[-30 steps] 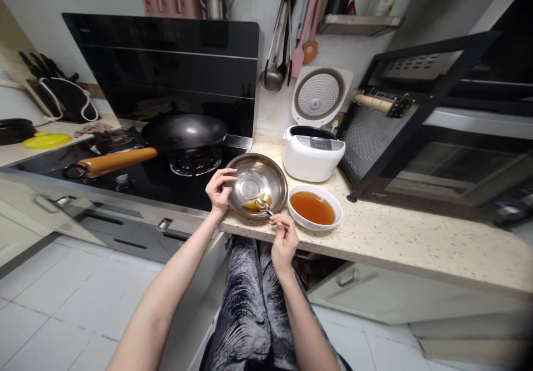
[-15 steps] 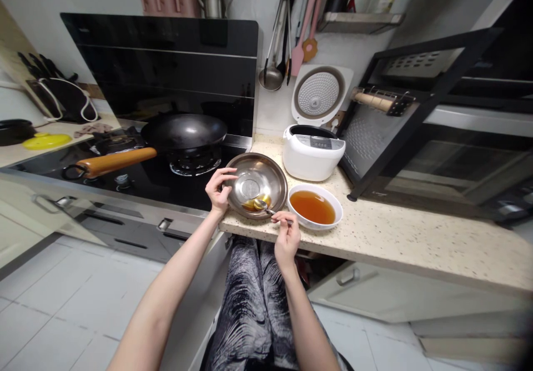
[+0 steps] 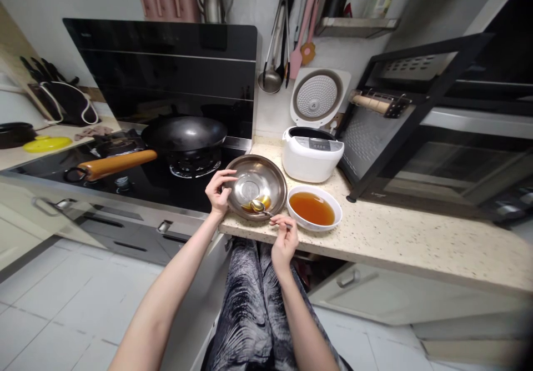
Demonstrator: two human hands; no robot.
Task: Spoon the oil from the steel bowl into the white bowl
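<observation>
My left hand (image 3: 219,190) grips the left rim of a steel bowl (image 3: 270,174), which is tipped toward me over the counter's front edge. Amber liquid (image 3: 264,200) has pooled at the bowl's near side. A metal spoon (image 3: 257,206) dips into that pool. Its handle is pinched in the fingers of my right hand (image 3: 285,239), just past the bowl's near rim. Close on the right stands a white bowl (image 3: 338,216) holding much more orange-brown liquid (image 3: 311,208).
Behind the bowls is a white rice cooker (image 3: 312,163) with its lid raised. A black wok (image 3: 185,135) sits on the stove to the left, its wooden handle (image 3: 119,164) reaching forward. A black rack (image 3: 362,154) bounds the right side. Below, a cupboard door (image 3: 366,293) hangs ajar.
The spoon and my right hand have shifted slightly left within the view. My left hand keeps its hold on the steel bowl's rim.
</observation>
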